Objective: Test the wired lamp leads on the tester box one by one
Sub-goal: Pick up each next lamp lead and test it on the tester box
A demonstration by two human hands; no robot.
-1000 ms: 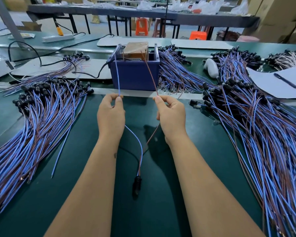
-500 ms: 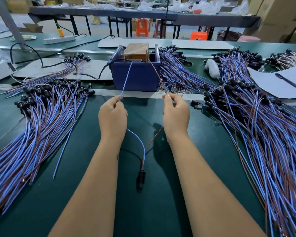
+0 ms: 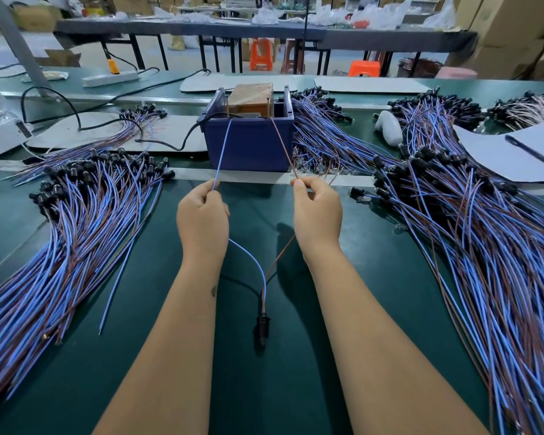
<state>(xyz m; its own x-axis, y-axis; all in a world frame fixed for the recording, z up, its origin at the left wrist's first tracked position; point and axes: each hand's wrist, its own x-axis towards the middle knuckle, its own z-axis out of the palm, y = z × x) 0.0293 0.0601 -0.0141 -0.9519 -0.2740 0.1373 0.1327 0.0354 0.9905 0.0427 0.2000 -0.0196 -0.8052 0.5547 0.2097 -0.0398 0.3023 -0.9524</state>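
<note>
Pinching blue wire [image 3: 223,149], left hand [image 3: 202,219]; right hand [image 3: 318,211] pinching brown wire [image 3: 284,146], tester box [image 3: 248,142]

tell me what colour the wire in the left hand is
Blue; the wire pinched by the left hand shows clearly in the head view.

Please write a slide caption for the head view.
Left hand holds the blue lead, right hand the brown lead, both reaching the tester box.

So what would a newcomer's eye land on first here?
Probably the two hands at centre: the left hand pinches a blue lead, the right hand a brown lead, both running up to the blue tester box. Then the big piles of blue and brown wired lamps at left and right.
</note>
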